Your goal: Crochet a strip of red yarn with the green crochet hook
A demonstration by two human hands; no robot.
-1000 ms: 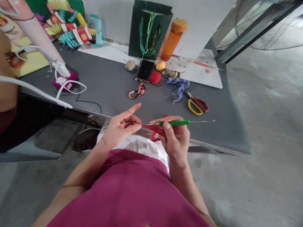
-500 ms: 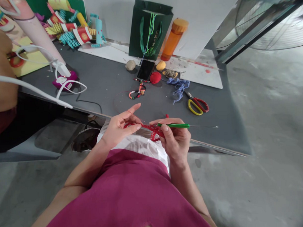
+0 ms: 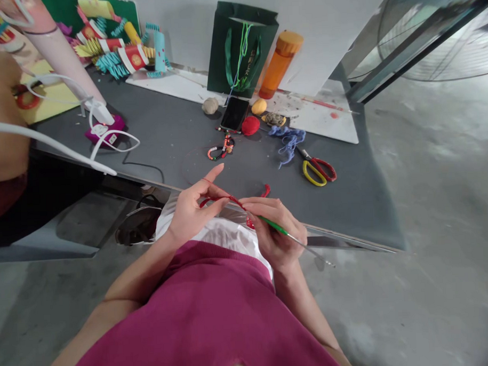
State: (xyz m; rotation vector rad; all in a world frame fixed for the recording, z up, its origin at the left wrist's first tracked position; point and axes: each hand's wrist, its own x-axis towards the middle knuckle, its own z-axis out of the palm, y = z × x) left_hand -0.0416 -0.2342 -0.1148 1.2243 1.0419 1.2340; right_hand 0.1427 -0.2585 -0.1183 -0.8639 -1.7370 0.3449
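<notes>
"What is held, and where?"

"A narrow band of red crocheted yarn (image 3: pixel 237 201) is pinched between thumb and fingers of the left hand (image 3: pixel 195 209), its forefinger extended, just left of centre. A slim metal crochet hook with a green handle (image 3: pixel 274 225) is gripped like a pen in the right hand (image 3: pixel 278 235), right of centre."

"How are band and hook aligned?"

"The band is spanned between both hands. The hook's long axis is slanted from near the band's right end toward the lower right; its upper tip is hidden by the nearer, right hand."
</notes>
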